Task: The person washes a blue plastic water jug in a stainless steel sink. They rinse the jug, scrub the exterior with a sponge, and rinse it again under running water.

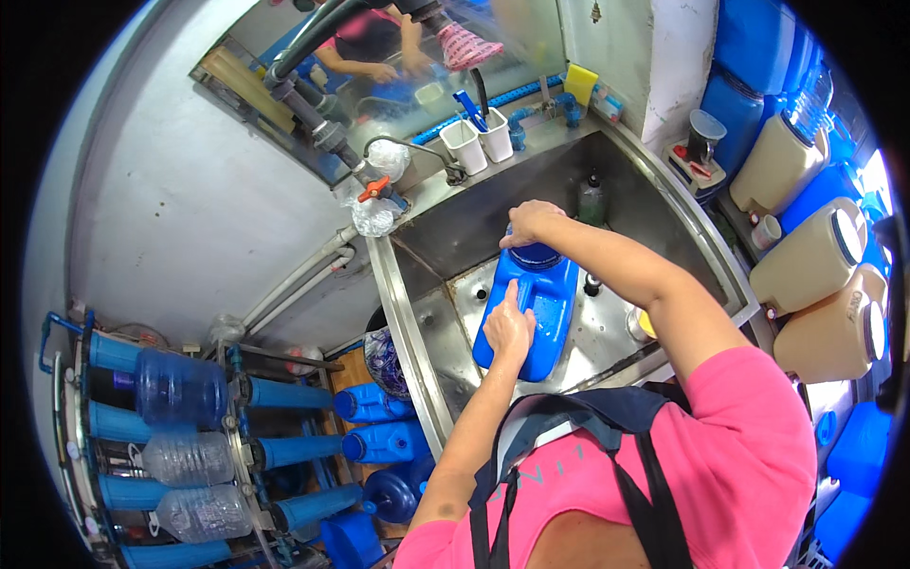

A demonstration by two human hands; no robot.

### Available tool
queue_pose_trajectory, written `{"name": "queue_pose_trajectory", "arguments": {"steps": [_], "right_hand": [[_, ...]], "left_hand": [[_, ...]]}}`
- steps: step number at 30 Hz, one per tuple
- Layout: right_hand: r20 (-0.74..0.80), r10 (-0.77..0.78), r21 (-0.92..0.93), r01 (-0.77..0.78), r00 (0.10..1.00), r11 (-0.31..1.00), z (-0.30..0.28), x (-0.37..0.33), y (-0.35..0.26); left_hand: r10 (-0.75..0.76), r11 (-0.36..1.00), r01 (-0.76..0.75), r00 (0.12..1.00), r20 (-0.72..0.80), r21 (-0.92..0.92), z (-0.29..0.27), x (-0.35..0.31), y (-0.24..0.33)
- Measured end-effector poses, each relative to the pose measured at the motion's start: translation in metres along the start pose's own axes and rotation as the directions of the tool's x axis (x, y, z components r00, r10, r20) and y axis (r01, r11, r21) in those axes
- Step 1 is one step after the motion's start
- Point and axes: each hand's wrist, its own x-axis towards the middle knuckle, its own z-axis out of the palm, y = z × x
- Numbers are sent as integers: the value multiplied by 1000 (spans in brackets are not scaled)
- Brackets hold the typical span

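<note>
A blue plastic water jug (552, 322) leans in the stainless steel sink (406, 343), its wide mouth end away from me. My left hand (510, 327) is closed round the jug's moulded handle, the index finger stretched along it. On the dark blue screw cap (536, 254) my right hand (533, 224) is closed, fingers curled over its far left edge. My right forearm crosses above the sink. Behind the jug stands a dark green bottle (591, 203). Close to the jug's right side is a black fitting (592, 284) on the sink floor.
A pipe with an orange valve handle (373, 188) rises at the back left. White holders (463, 147) and a yellow sponge (580, 83) line the back ledge. Beige jugs (806, 270) crowd the right; blue jugs (384, 442) and pipe racks (294, 450) fill the lower left.
</note>
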Motion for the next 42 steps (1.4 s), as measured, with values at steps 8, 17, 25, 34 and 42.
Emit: {"name": "queue_pose_trajectory", "arguments": {"steps": [8, 17, 25, 34, 42], "right_hand": [[9, -98, 45, 97, 995, 994, -10, 12, 16], [-39, -567, 271, 554, 823, 787, 2, 27, 9], [-103, -48, -172, 30, 994, 985, 5, 26, 6], [-324, 92, 102, -62, 942, 993, 19, 22, 13], [-332, -208, 108, 256, 920, 960, 13, 28, 19]], "left_hand": [[44, 999, -45, 999, 20, 26, 4, 5, 14], [87, 996, -87, 996, -21, -28, 14, 23, 15], [87, 996, -86, 996, 34, -39, 15, 26, 16], [22, 1000, -22, 999, 35, -2, 16, 24, 21], [11, 997, -14, 999, 47, 74, 17, 19, 31]]}}
